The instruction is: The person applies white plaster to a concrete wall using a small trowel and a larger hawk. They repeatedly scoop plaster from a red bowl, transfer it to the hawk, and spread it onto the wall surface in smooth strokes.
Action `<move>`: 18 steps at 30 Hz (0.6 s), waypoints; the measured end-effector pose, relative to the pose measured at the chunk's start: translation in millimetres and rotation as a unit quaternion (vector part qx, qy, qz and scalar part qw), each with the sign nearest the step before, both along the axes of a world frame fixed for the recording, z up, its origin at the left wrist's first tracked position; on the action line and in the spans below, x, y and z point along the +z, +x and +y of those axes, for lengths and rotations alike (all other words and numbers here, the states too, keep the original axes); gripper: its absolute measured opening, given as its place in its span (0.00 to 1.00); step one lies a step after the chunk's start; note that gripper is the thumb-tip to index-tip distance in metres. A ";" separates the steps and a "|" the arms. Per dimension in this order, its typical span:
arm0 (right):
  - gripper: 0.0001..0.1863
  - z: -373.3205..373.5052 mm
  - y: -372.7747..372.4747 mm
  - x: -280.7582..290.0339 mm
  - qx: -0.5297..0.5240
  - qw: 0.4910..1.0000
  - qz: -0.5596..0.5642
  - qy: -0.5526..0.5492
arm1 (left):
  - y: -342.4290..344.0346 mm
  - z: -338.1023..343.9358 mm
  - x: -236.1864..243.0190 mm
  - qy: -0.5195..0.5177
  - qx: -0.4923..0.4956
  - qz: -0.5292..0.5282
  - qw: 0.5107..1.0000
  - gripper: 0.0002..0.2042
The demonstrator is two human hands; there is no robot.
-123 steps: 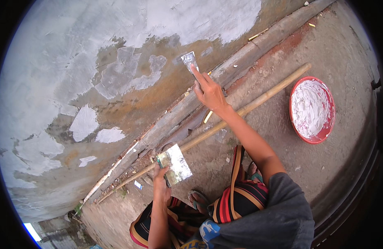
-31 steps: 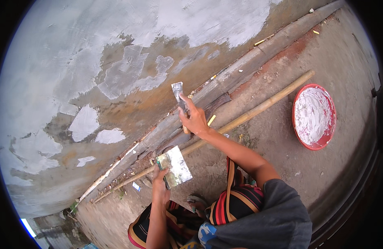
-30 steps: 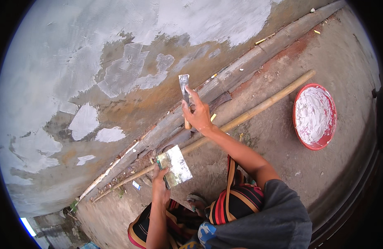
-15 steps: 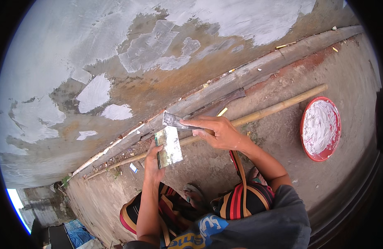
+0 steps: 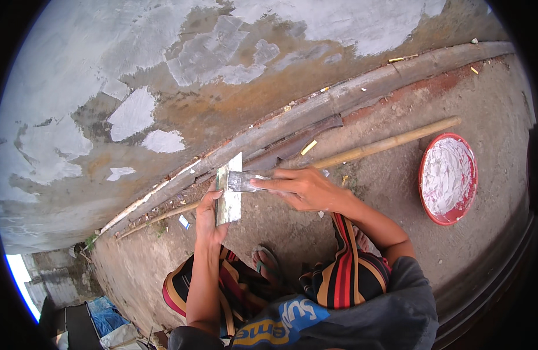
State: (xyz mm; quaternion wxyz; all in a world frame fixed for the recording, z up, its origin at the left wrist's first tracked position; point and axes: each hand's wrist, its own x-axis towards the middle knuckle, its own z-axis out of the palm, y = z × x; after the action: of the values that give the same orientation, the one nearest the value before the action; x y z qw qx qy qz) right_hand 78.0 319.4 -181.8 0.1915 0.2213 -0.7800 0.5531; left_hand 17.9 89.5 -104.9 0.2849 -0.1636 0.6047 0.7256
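Note:
My left hand point(image 5: 211, 213) grips a broad, shiny metal plate point(image 5: 232, 207) with pale smears, held upright in front of me. My right hand point(image 5: 301, 189) is closed on a putty knife point(image 5: 244, 181), index finger along its blade, which lies across the plate's face. A red basin point(image 5: 473, 178) of white paste stands on the ground to the right. Beyond my hands is a grey wall point(image 5: 205, 93) with white patches and brown staining.
A bamboo pole point(image 5: 385, 144) lies on the dirt ground along a concrete ledge point(image 5: 368, 81) at the wall's foot, among scraps. At the lower left are a blue tarp point(image 5: 108, 315) and a dark panel. My sandalled feet point(image 5: 266, 259) are below my hands.
My right hand has come down from near the wall, turning the putty knife sideways onto the plate. My left hand has raised the plate and shifted it slightly left.

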 end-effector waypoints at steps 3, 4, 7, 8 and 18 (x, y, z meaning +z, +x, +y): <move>0.30 3.6 7.1 -3.8 0.000 1.000 -0.004 0.007 | 2.9 9.7 4.1 0.003 0.029 0.003 1.000 0.29; 0.30 4.3 9.9 -5.6 0.003 1.000 -0.005 0.005 | 4.2 14.7 6.8 0.005 0.029 0.005 1.000 0.29; 0.29 16.2 17.7 -3.2 0.001 0.997 -0.038 0.061 | 2.8 15.4 0.8 0.013 0.006 0.008 1.000 0.29; 0.29 19.1 19.7 0.9 0.007 0.996 -0.053 0.067 | 1.4 9.6 -3.6 0.026 -0.008 0.009 1.000 0.30; 0.29 26.7 32.2 -1.0 0.001 0.997 -0.036 0.065 | 7.8 15.9 -10.3 0.010 -0.016 0.009 1.000 0.29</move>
State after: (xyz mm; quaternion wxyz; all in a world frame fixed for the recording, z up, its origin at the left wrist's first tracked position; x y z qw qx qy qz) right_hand 110.2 346.1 -182.8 0.1479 0.2135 -0.8204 0.5094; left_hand 25.7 105.3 -115.1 0.2930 -0.1443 0.6024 0.7283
